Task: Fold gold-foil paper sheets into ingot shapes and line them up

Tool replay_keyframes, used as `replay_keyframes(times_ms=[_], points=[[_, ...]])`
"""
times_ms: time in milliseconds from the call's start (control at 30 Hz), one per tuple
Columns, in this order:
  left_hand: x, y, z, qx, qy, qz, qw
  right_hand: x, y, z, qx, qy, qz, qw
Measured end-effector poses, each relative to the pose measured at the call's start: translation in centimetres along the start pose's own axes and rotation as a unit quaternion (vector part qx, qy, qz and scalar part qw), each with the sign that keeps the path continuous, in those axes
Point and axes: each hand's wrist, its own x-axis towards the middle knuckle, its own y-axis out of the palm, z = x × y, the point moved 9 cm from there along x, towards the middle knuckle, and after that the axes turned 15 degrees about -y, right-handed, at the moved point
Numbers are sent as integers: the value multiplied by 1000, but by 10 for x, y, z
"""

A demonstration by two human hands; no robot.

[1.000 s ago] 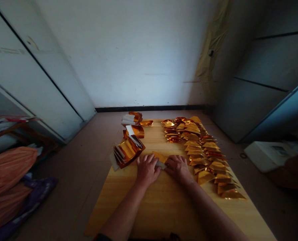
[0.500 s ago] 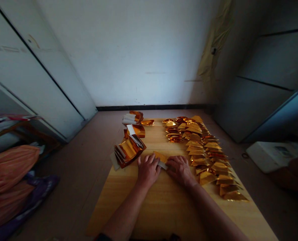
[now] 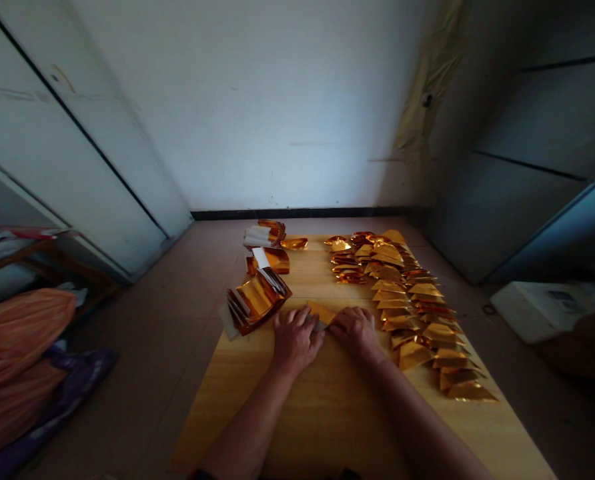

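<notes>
"Gold sheet [image 3: 321, 311] first. Position?"

"On the wooden table [image 3: 322, 413], lying between both hands, partly covered. Gold face on the far side; a pale strip [image 3: 319, 325] shows along its near edge."

"State of the hands?"

"Left hand [image 3: 293, 339]: spread over the sheet's left end, thumb by the near edge. Gripping or only pressing, cannot tell. Right hand [image 3: 356, 331]: fingers bunched narrow, seemingly pinching the sheet's right corner."

"Step in hand?"

"Judgement: a fold being turned or creased along the near edge. The next move would call for the left hand to steady the sheet while the right firms the crease, edges kept aligned."

"Surroundings, relative to the sheet?"

"Left of it, just past the left hand: a stack of gold sheets [image 3: 258, 301], pale undersides showing. Beyond that stack, two smaller bundles. Right of it, past the right hand: folded gold pieces [image 3: 388, 295] in overlapping rows, running both farther and nearer than the sheet. Well beyond it: the wall [image 3: 297, 120]."

"Change against half a second ago?"

"Right fingertips sit closer to the left thumb; less pale strip shows. Left hand about the same. Stack and folded rows: no change noted."
</notes>
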Motion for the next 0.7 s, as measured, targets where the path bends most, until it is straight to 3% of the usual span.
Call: replay_keyframes(times_ms=[333, 700], points=[[1, 3, 1, 8, -8, -16, 1000, 2, -5, 9, 18, -28, -17, 999], [1, 4, 2, -2, -11, 3, 1000, 12, 0, 4, -1, 14, 19, 1000]])
